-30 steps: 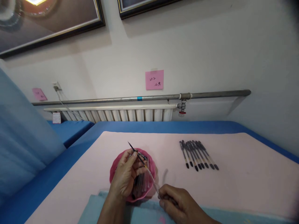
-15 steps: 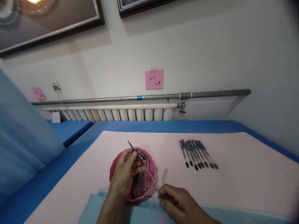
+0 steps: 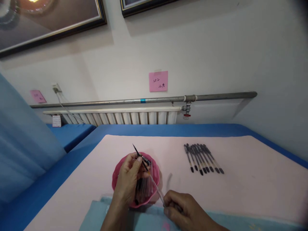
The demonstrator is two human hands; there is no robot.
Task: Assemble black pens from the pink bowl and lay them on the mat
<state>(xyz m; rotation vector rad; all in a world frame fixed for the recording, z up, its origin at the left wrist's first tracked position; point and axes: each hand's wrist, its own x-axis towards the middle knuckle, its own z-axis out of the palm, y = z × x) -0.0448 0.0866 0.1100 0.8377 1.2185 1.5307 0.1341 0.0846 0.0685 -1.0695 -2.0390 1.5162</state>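
Observation:
Over the pink bowl, my left hand pinches a pen refill between thumb and fingers. The refill slants, its dark pointed end up and left. Its clear lower part runs down to my right hand, whose fingers are closed around a dark pen part, mostly hidden. Whether the refill's end sits inside that part I cannot tell. Inside the bowl lie clear pen barrels and dark pen pieces, partly covered by my left hand.
Several capped black pens lie in a row on the pink table cover, right of the bowl. A light blue cloth lies along the near edge. Behind the table are a radiator and a metal pipe.
The refill's pointed end has shifted very slightly right relative to the bowl. Both hands keep their grip, and the view has drifted a little.

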